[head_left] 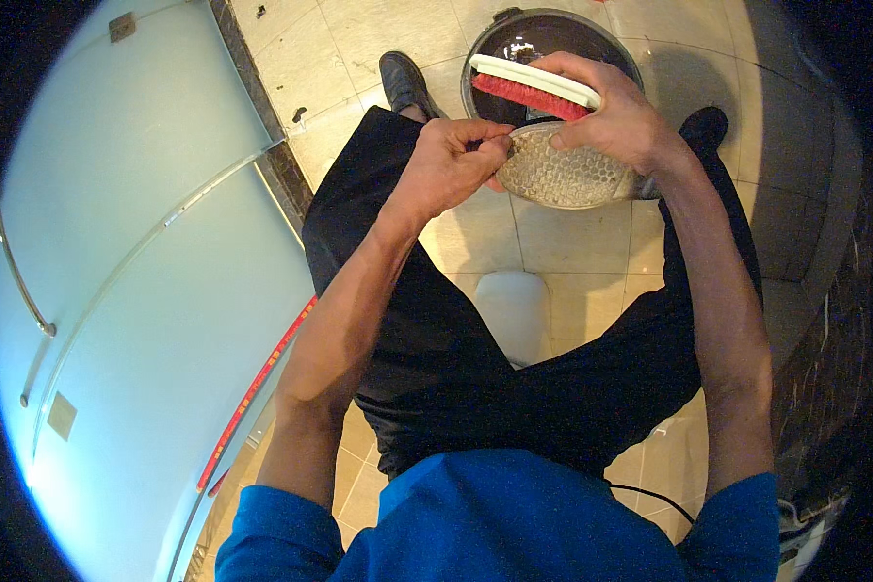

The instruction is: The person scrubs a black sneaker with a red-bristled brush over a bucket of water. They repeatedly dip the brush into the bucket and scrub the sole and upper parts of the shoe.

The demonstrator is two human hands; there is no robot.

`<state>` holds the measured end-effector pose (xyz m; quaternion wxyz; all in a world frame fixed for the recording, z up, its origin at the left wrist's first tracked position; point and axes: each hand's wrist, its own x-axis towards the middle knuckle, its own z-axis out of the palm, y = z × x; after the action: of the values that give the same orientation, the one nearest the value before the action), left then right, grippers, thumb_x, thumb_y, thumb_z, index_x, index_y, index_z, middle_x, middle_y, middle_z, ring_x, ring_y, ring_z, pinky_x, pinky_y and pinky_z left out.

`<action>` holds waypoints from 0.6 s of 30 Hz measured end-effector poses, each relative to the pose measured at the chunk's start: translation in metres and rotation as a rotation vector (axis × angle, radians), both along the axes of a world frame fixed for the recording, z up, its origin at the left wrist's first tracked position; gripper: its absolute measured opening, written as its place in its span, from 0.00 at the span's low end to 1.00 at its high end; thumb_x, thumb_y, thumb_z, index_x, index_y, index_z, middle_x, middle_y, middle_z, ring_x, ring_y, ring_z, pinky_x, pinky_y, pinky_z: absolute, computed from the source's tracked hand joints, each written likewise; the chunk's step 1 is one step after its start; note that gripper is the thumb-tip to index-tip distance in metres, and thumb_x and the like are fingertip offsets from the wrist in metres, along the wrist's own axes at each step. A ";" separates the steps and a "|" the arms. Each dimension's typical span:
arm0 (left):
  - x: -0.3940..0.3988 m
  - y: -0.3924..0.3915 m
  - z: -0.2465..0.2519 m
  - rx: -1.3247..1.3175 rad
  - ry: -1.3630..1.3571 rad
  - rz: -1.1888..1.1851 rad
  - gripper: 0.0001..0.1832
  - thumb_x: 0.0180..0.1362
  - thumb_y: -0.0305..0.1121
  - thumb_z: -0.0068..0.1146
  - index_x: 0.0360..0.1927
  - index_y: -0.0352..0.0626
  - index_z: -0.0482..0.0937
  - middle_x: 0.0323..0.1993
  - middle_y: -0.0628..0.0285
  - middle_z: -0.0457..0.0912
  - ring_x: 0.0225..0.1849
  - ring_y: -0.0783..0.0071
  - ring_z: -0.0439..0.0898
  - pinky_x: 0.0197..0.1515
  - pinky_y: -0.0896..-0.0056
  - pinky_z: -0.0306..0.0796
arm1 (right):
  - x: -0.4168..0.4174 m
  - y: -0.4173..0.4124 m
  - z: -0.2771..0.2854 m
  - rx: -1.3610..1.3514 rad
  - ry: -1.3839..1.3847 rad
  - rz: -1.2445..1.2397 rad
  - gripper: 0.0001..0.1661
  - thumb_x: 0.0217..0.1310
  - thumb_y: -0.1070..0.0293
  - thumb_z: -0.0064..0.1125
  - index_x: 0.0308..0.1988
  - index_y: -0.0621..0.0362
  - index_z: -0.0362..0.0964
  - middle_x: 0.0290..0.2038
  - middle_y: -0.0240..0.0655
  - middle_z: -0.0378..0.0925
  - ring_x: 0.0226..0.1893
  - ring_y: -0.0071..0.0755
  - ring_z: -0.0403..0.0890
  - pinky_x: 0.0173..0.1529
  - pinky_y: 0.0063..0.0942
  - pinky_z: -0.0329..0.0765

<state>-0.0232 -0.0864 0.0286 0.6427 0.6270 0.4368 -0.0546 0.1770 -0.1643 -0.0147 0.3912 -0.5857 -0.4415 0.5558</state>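
Note:
A shoe point(567, 171) is turned with its pale, honeycomb-patterned sole facing up between my knees. The fingers of my left hand point(458, 156) pinch the left end of the sole at its edge. In my right hand point(618, 116) is a scrubbing brush point(538, 78) with a white back and red bristles, held above the sole. The thumb of that hand presses on the sole's upper edge. Beyond the shoe stands a round basin point(473, 94) of dark liquid, partly hidden by the brush and my right hand.
A frosted glass door point(138, 240) with a metal handle point(25, 280) is on the left; a red printed strip point(254, 396) runs near its lower edge. Beige floor tiles point(451, 240) lie below. A white rounded object point(513, 313) is between my legs. Dark marbled stone point(815, 385) is at right.

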 end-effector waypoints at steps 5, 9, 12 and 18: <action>-0.004 -0.003 0.000 -0.016 -0.040 0.048 0.15 0.57 0.28 0.52 0.43 0.27 0.78 0.29 0.55 0.82 0.26 0.76 0.80 0.29 0.78 0.77 | 0.000 0.001 0.006 -0.023 0.023 0.022 0.41 0.28 0.77 0.67 0.52 0.60 0.69 0.45 0.36 0.76 0.47 0.31 0.75 0.54 0.27 0.71; -0.004 -0.001 0.001 -0.060 -0.062 0.066 0.15 0.57 0.27 0.52 0.44 0.27 0.78 0.30 0.54 0.82 0.28 0.76 0.80 0.29 0.78 0.78 | 0.000 0.000 0.002 -0.019 0.026 0.015 0.39 0.31 0.80 0.64 0.52 0.59 0.67 0.44 0.32 0.74 0.46 0.26 0.73 0.54 0.24 0.69; -0.005 0.000 0.003 -0.104 -0.056 0.086 0.14 0.57 0.30 0.55 0.43 0.29 0.80 0.30 0.57 0.82 0.28 0.77 0.80 0.31 0.77 0.76 | 0.001 0.000 0.005 -0.039 0.042 0.014 0.39 0.31 0.80 0.64 0.52 0.59 0.68 0.43 0.31 0.75 0.46 0.26 0.74 0.54 0.24 0.69; -0.001 0.004 0.004 -0.026 0.040 0.032 0.12 0.56 0.31 0.56 0.38 0.32 0.82 0.24 0.63 0.81 0.24 0.80 0.77 0.28 0.78 0.73 | -0.003 0.001 0.008 -0.032 0.011 0.036 0.38 0.32 0.79 0.65 0.51 0.59 0.68 0.43 0.30 0.75 0.46 0.26 0.74 0.54 0.24 0.69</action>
<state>-0.0239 -0.0823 0.0323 0.6426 0.6105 0.4587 -0.0626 0.1737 -0.1634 -0.0067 0.3743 -0.5808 -0.4406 0.5731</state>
